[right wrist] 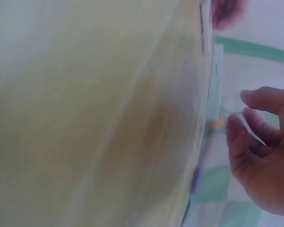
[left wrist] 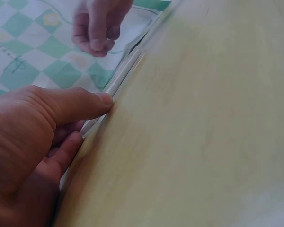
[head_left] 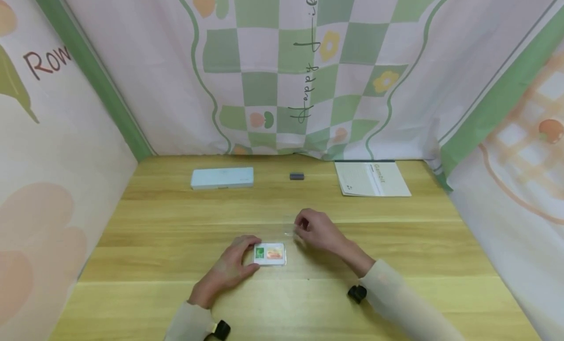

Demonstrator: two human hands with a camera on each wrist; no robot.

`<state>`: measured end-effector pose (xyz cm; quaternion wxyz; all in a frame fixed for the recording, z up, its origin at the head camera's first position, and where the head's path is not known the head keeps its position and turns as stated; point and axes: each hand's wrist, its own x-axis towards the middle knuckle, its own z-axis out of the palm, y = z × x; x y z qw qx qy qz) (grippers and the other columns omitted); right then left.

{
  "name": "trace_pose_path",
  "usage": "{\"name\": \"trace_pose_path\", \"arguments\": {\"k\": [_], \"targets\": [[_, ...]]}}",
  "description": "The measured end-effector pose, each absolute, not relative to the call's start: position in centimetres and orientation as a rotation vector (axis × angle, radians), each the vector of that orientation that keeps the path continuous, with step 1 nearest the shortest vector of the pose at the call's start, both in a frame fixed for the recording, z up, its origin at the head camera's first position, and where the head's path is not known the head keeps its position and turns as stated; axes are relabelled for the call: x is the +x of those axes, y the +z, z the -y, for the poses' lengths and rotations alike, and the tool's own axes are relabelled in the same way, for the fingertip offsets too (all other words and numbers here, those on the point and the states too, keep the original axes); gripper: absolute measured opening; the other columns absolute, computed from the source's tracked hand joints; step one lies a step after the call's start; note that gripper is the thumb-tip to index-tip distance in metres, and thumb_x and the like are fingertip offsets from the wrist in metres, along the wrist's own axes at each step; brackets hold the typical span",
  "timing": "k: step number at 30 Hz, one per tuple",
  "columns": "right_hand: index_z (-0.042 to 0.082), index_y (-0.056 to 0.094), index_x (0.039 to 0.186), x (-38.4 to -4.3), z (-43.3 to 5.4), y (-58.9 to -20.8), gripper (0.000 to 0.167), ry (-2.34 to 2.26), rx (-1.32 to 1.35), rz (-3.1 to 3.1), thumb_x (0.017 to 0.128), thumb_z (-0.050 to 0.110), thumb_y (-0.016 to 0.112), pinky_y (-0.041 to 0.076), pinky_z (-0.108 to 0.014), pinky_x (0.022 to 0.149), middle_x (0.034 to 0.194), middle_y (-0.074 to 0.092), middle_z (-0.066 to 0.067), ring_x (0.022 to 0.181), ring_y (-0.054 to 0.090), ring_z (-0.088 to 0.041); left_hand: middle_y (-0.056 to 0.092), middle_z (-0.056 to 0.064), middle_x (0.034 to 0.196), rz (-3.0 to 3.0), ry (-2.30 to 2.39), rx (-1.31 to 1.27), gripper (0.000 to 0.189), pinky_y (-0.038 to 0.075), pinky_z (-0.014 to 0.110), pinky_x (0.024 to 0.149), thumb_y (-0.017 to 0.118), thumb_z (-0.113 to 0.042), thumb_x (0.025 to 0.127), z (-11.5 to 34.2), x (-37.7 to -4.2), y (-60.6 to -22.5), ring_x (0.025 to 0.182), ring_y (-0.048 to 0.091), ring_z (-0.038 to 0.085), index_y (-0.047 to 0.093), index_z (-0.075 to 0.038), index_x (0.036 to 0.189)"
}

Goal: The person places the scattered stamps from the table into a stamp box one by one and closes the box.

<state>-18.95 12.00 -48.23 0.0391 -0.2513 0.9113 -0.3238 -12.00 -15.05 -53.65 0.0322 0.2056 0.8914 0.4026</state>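
A small flat white case (head_left: 270,253), with a green and an orange picture on its face, lies on the wooden table in the head view. My left hand (head_left: 226,267) grips its left end between thumb and fingers. In the left wrist view the case (left wrist: 120,78) shows edge-on, the thumb at its near edge. Just beyond the case, to the right, my right hand (head_left: 320,231) pinches a thin clear plastic piece (head_left: 289,225) above the table. From the right wrist, only a thin edge of this piece (right wrist: 252,129) shows between the fingers.
Along the back of the table (head_left: 396,228) lie a light blue box (head_left: 222,177), a small dark block (head_left: 297,176) and a booklet (head_left: 372,179) marked "Gambit". Behind them hangs a patterned curtain (head_left: 260,89), with printed cloth at both sides.
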Motion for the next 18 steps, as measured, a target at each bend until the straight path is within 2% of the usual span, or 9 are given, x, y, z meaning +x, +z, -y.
{"name": "trace_pose_path", "arguments": {"k": [4, 8, 18], "targets": [[0.004, 0.064, 0.110, -19.5, -13.1, -48.4, 0.032, -0.816, -0.847, -2.883, 0.082, 0.012, 0.078, 0.055, -0.038, 0.089, 0.110, 0.065, -0.008, 0.102, 0.062, -0.023, 0.055, 0.012, 0.134, -2.746, 1.232, 0.632, 0.058, 0.039, 0.049, 0.109, 0.078, -0.013, 0.080, 15.0, -11.9, -53.6, 0.127, 0.049, 0.030, 0.054, -0.007, 0.132], [0.003, 0.062, 0.120, -19.9, -13.6, -48.7, 0.044, -0.717, -0.837, -2.873, 0.080, 0.015, 0.079, 0.048, -0.046, 0.100, 0.122, 0.063, -0.013, 0.114, 0.058, -0.030, 0.055, 0.011, 0.134, -2.743, 1.231, 0.634, 0.057, 0.039, 0.049, 0.109, 0.078, -0.014, 0.081, 15.0, -11.8, -53.6, 0.127, 0.048, 0.030, 0.054, -0.007, 0.132], [0.003, 0.061, 0.120, -19.8, -13.8, -48.9, 0.046, -0.644, -0.707, -2.850, 0.079, 0.014, 0.080, 0.049, -0.044, 0.099, 0.121, 0.063, -0.013, 0.112, 0.058, -0.029, 0.053, 0.012, 0.135, -2.736, 1.218, 0.632, 0.056, 0.039, 0.049, 0.109, 0.077, -0.012, 0.082, 14.9, -11.8, -53.5, 0.128, 0.047, 0.030, 0.053, -0.007, 0.132]]}}
